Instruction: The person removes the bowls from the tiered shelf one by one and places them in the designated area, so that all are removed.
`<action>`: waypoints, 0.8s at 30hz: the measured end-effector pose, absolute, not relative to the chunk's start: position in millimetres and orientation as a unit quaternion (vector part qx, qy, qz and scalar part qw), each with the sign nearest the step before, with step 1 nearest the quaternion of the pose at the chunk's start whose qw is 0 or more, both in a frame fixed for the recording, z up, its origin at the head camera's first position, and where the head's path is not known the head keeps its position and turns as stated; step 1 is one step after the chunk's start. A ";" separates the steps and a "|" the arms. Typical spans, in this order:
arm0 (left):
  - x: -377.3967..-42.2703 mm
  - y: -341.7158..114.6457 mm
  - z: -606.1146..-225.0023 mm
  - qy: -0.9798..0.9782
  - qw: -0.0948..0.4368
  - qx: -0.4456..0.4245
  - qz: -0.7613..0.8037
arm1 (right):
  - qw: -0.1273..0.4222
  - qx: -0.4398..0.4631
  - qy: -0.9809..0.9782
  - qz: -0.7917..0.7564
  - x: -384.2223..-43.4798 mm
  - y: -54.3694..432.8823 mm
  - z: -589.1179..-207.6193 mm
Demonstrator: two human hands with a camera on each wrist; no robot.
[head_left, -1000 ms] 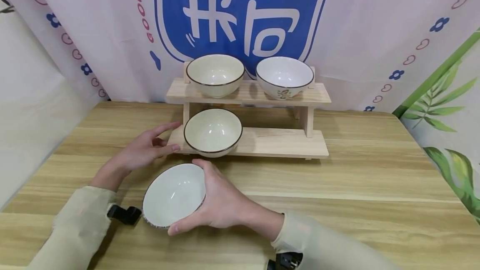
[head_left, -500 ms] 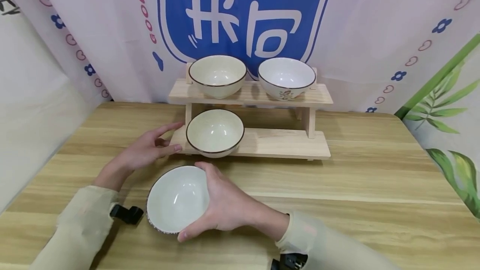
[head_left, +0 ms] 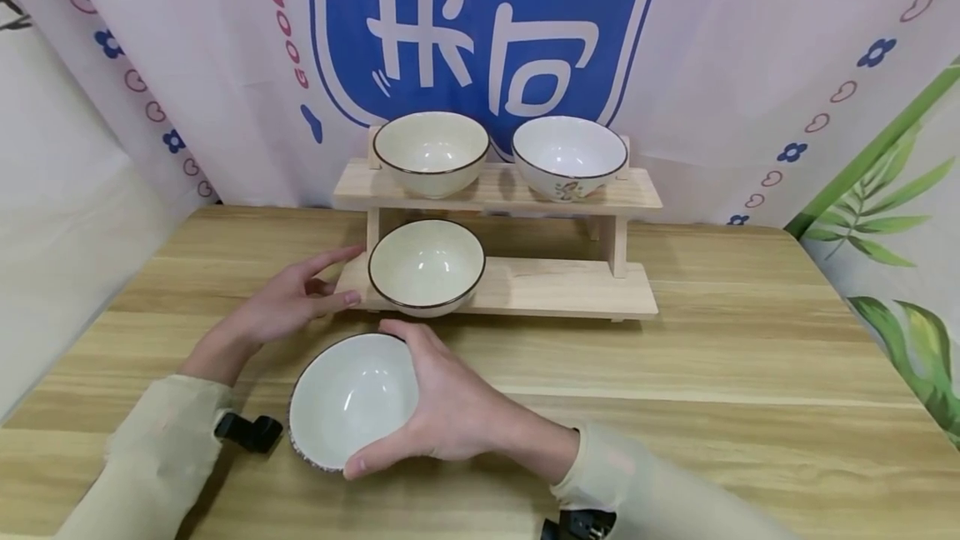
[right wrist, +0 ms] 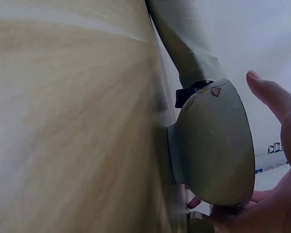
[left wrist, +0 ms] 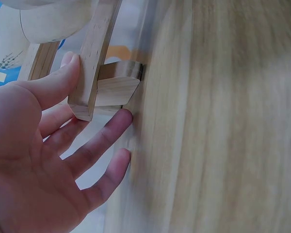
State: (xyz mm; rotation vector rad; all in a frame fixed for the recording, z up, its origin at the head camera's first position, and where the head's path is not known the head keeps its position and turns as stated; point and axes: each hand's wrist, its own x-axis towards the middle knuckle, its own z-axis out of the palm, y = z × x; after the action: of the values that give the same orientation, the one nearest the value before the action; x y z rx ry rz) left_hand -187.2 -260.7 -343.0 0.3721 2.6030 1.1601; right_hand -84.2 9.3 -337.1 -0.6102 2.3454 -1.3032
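Note:
A white bowl point(head_left: 345, 407) with a dark rim is at the front of the table, seen from the side in the right wrist view, base toward the tabletop. My right hand point(head_left: 453, 407) spreads around its right side, thumb point(right wrist: 271, 92) extended and apart from the bowl in the wrist view. Part of the rim is hidden by that hand. My left hand point(head_left: 285, 302) holds the left end of a two-tier wooden shelf point(head_left: 570, 286), thumb on the board and two fingers behind it. A cream bowl point(head_left: 427, 265) sits on the lower tier's left.
Another cream bowl point(head_left: 431, 152) and a white bowl with a floral mark point(head_left: 570, 157) stand on the upper tier. A printed curtain point(head_left: 697, 90) hangs behind the wooden table point(head_left: 750, 373). Bare board point(head_left: 555, 282) shows right of the lower bowl.
The bowl at the front has come slightly nearer the table's front edge and looks less tilted. My right hand shifted a little with it. The left hand stays at the shelf end.

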 end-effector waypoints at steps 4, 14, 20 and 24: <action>-187.2 -261.1 -343.3 0.898 0.134 0.128 0.399 | 0.183 -0.228 0.833 -0.470 -83.9 10.9 -334.0; -188.0 -262.4 -344.4 0.895 0.140 0.124 0.405 | 0.159 -0.264 0.812 -0.495 -80.5 16.8 -319.8; -187.5 -262.6 -343.8 0.896 0.140 0.123 0.403 | 0.130 -0.314 0.765 -0.547 -79.4 24.7 -301.5; -187.9 -263.0 -344.2 0.894 0.141 0.128 0.405 | 0.086 -0.352 0.741 -0.565 -83.8 31.2 -293.2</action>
State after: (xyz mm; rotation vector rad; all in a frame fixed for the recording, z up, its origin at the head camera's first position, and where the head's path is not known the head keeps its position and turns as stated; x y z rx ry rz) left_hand -187.9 -263.0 -344.2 0.3699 2.5820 1.1709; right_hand -83.8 31.2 -293.2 -1.0501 2.2103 -1.6833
